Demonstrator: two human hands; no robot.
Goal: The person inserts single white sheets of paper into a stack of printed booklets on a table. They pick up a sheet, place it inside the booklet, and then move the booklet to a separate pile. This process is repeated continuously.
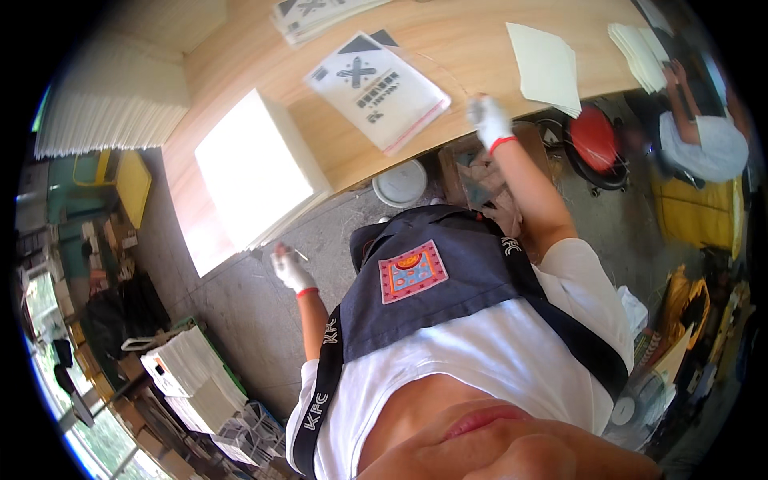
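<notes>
My left hand (292,270), in a white glove with a red cuff, is beside the near corner of a thick stack of white sheets (252,172). Its fingers look curled, and a thin pale sliver shows by them; what they hold is too small to name. At the table's front edge, my right hand (491,124), gloved alike, has its fingers drawn together. Anything in them is hidden. Left of it lies a pile of clear printed plastic bags (380,92) with a dark cross pattern. A smaller pile of white sheets (546,68) lies beyond it to the right.
On the wooden table (240,60) stand a tall row of white sheets (112,96) and more printed bags (320,18). Below are a round white lid (400,184), an open carton (456,172) and a red stool (594,140). Another person (704,144) is at the far right.
</notes>
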